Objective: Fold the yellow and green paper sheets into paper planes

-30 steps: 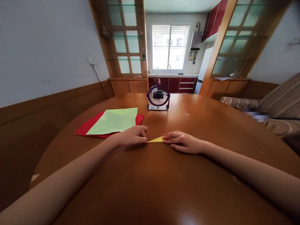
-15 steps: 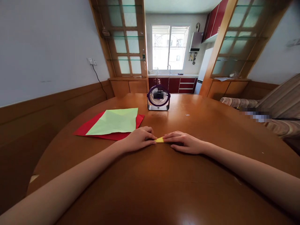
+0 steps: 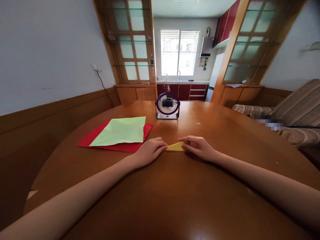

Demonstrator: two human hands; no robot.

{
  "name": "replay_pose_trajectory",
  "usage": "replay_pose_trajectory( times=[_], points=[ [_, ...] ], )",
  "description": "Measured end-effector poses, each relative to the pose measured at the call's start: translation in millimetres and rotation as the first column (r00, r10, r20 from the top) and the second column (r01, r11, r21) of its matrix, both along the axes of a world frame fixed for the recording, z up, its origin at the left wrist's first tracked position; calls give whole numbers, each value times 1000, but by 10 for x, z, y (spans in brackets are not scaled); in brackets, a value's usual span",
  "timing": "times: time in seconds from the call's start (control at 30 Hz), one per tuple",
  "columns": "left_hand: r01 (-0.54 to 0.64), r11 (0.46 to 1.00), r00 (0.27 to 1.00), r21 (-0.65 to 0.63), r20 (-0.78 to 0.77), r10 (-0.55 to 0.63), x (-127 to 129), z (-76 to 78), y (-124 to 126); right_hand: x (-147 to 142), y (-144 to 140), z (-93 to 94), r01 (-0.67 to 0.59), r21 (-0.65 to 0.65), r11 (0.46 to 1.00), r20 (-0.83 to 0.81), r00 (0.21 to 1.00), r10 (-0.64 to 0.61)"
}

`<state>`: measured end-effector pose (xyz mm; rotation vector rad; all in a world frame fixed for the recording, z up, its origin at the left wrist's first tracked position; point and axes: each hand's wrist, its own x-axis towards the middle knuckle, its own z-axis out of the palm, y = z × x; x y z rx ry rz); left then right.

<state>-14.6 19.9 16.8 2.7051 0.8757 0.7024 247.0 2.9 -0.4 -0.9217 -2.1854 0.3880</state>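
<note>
Left hand [image 3: 150, 151]: fingertips pressed on the left tip of the small folded yellow paper [image 3: 176, 146].
Right hand [image 3: 198, 146]: fingers pinching the paper's right end.
Paper: between both hands, on the round brown wooden table [image 3: 175, 200].
Containers: none seen.
Change: more yellow shows than half a second ago; right fingers have drawn back.

Bare counter [image 3: 175, 200] lies open in front of and to the right of the yellow folded paper [image 3: 176, 146]. To the left, the red sheet [image 3: 100, 141] under a green sheet [image 3: 120, 131] lies flat; a small desk fan [image 3: 167, 105] stands beyond.
</note>
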Motion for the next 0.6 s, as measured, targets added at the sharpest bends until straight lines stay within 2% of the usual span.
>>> replay_pose_trajectory(
  times=[0.07,0.13,0.23,0.37,0.5,0.6],
  points=[
    [-3,992,997,-128,81,14,15,-12,-11,8,14,-4,41,-74,996,-17,999,-43],
    [-10,980,992,-199,124,35,24,-33,-15,9,26,-5,58,-124,991,-11,998,-60],
    [-32,985,992,-169,114,52,29,-69,-2,-3,34,3,57,-133,989,23,998,-55],
    [-63,996,993,-66,99,69,30,-117,33,-29,36,3,52,-29,998,107,993,-49],
    [-65,996,993,-66,95,71,32,-152,67,-52,20,-29,39,149,988,181,981,-66],
    [-48,998,994,-39,96,51,34,-169,80,-57,-1,-40,-42,274,961,263,964,-33]
  ],
)
